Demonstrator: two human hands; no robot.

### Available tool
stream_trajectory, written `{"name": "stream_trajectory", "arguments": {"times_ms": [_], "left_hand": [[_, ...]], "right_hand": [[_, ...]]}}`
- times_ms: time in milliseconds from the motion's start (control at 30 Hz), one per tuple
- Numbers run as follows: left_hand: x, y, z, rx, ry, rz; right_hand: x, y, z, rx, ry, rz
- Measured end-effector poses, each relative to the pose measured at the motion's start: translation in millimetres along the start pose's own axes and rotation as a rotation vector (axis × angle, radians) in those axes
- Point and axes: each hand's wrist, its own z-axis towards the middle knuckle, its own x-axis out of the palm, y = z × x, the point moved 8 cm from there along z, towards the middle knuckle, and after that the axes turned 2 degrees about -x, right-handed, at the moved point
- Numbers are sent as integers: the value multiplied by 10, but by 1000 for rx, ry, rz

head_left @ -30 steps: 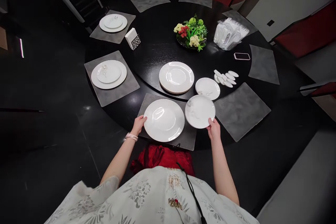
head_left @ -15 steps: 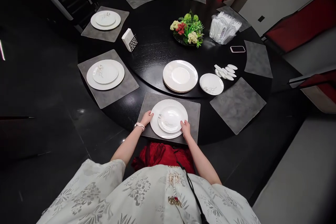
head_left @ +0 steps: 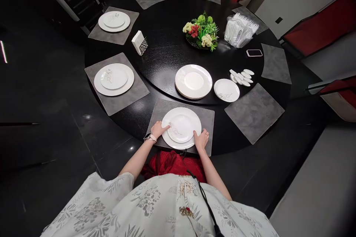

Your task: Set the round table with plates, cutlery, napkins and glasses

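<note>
On the grey placemat (head_left: pixel 209 118) in front of me lies a large white plate (head_left: pixel 181 110), with a smaller white plate (head_left: pixel 182 127) bearing a faint grey drawing on top. My left hand (head_left: pixel 159 129), with a watch on its wrist, grips the left side, its thumb reaching over the large rim to the small plate's edge. At the right, my right hand (head_left: pixel 201 140) has its thumb against the small plate's edge and its fingers around the large plate's rim. Just beyond stands a stack of large white plates (head_left: pixel 193 80).
Small plates (head_left: pixel 226 89) and white spoons (head_left: pixel 244 77) sit right of the stack. Farther back are a flower arrangement (head_left: pixel 202 33), a plastic-wrapped white bundle (head_left: pixel 240 31), a phone (head_left: pixel 254 53) and a napkin holder (head_left: pixel 139 43). Two plated settings (head_left: pixel 114 79) are at left.
The small plate has shifted slightly left, nearer the large plate's middle. My left thumb has moved inward to the small plate's edge. My right fingers have spread along the outer rim.
</note>
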Motion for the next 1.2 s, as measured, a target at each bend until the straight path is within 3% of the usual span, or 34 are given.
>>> {"name": "stream_trajectory", "arguments": {"times_ms": [100, 367, 633, 700, 767, 833, 933, 1000, 1100, 1200], "left_hand": [[13, -3, -29, 4, -12, 32], [94, -20, -145, -20, -82, 79], [12, -42, -151, -38, -81, 95], [-88, -109, -201, -41, -144, 113], [-232, -301, -257, 2, -269, 110], [-311, -670, -295, 144, -352, 56], [-190, -1432, -293, 420, -288, -93], [-37, -1907, -248, 512, -235, -221], [178, -2352, -64, 435, -248, -509], [325, -2487, 210, 232, -374, -704]], "right_hand": [[59, -151, 47, 96, 106, 72], [25, -37, 414, 45, 182, 12], [99, -52, 322, 83, 274, -56], [35, -77, 382, 101, 267, -5], [-85, -127, 588, 195, 215, 218], [-203, -153, 943, 328, 149, 521], [-302, -36, 1632, 453, 105, 796], [-312, 83, 2036, 490, 73, 868], [-211, 138, 2363, 545, 23, 949], [-65, 22, 2487, 512, 79, 1027]]}}
